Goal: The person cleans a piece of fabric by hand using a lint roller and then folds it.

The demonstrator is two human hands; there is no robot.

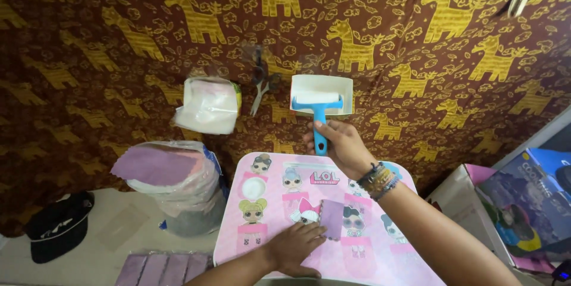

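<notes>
My right hand (pixel 339 143) grips the blue handle of a small roller (pixel 317 110), whose white roll rests in a cream tray (pixel 322 92) on the patterned cloth. My left hand (pixel 294 249) lies flat on the pink cartoon-printed table (pixel 273 202), fingertips touching a small purple rectangular piece (pixel 332 217) lying on it. A white round disc (pixel 253 188) sits on the table's left part.
A white plastic-wrapped packet (pixel 208 105) and scissors (pixel 260 86) lie on the brown giraffe-print cloth. A plastic bag of purple sheets (pixel 172 179) stands left of the table. More purple pieces (pixel 160 268) lie below it, a black cap (pixel 59 226) at far left, boxes (pixel 523 202) at right.
</notes>
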